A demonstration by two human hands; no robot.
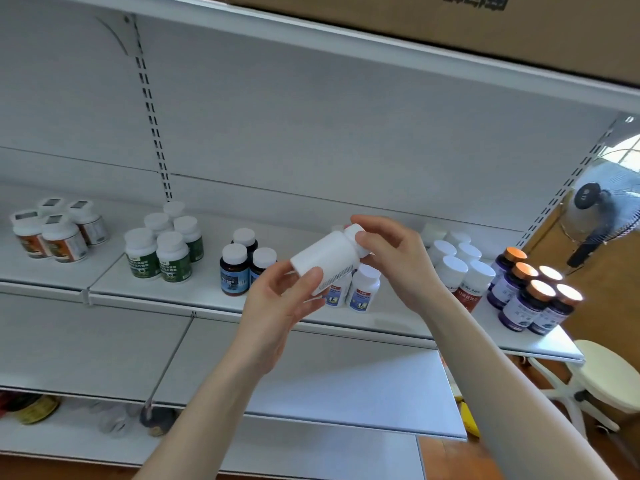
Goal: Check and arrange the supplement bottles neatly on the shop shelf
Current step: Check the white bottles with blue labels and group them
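Note:
Both hands hold a white supplement bottle [327,261] tilted on its side in front of the shelf [156,292], its barcode facing me. My left hand [282,303] grips its base end from below. My right hand [394,258] grips the white cap end. Directly behind stand two white bottles with blue labels [362,289]. Left of them stand three dark bottles with blue labels [239,268].
More bottle groups stand on the same shelf: green-labelled [162,254], brown-labelled [55,233] at far left, white with red labels [457,271], purple with copper caps [533,296] at the right end. A cream stool [609,375] and a fan [588,216] stand right. A cardboard box [450,19] sits overhead.

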